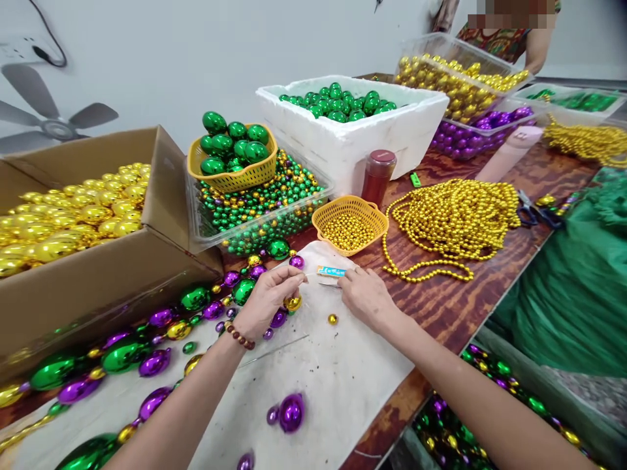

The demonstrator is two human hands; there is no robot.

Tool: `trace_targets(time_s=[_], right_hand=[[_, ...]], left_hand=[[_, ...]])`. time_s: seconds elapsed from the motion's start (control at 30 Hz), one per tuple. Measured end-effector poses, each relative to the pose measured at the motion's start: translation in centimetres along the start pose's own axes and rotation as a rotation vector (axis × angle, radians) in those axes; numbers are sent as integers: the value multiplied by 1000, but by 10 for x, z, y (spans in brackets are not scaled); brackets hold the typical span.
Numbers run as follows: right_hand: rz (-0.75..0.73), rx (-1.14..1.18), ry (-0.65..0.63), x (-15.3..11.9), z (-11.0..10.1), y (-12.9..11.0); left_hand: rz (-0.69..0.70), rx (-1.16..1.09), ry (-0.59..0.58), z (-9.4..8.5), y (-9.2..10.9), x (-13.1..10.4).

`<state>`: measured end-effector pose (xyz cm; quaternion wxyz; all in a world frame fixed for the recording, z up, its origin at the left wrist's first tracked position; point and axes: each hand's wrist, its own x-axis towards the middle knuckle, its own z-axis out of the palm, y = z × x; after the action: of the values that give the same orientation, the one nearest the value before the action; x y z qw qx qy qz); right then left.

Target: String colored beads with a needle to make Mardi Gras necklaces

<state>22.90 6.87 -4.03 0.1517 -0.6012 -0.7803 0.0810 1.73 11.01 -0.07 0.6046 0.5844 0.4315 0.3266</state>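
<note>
Finger and thumb of my left hand [274, 294] pinch a thin white string [313, 275] that runs toward my right hand. My right hand [367, 297] has its fingers closed at the right end of a small blue-and-orange box [331, 272]; its fingertips are partly hidden. Below the hands, a thin metal needle [277, 349] lies on the white cloth [313, 391]. One loose gold bead [332, 319] sits between the hands. A strand of green, purple and gold beads [125, 354] passes left of and under my left wrist.
Beyond the hands stand a yellow basket of gold beads [317, 225], a red-lidded jar [378, 177] and a white foam box [343, 140]. Gold bead strings [450, 219] and scissors [531, 212] lie right. A cardboard box [169, 261] stands left. Another person [536, 49] is at the far right.
</note>
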Motion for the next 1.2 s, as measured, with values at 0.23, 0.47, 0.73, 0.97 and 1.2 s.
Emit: trace_targets(time_s=[0.23,0.47,0.73,0.97,1.2], right_hand=[[25,94,71,-13,-18,4],[126,631,108,-26,-22,-17],[162,867,95,-10,4,-31],[250,1006,47,-10,9,-41],[246,1061,133,-10,5,-41]], left_hand=[[22,-70,31,-2,-1,1],[5,-190,134,4,0,1],[12,-279,144,7,-2,3],[24,-336,158,9,-3,3],[18,-379,156,8,-1,2]])
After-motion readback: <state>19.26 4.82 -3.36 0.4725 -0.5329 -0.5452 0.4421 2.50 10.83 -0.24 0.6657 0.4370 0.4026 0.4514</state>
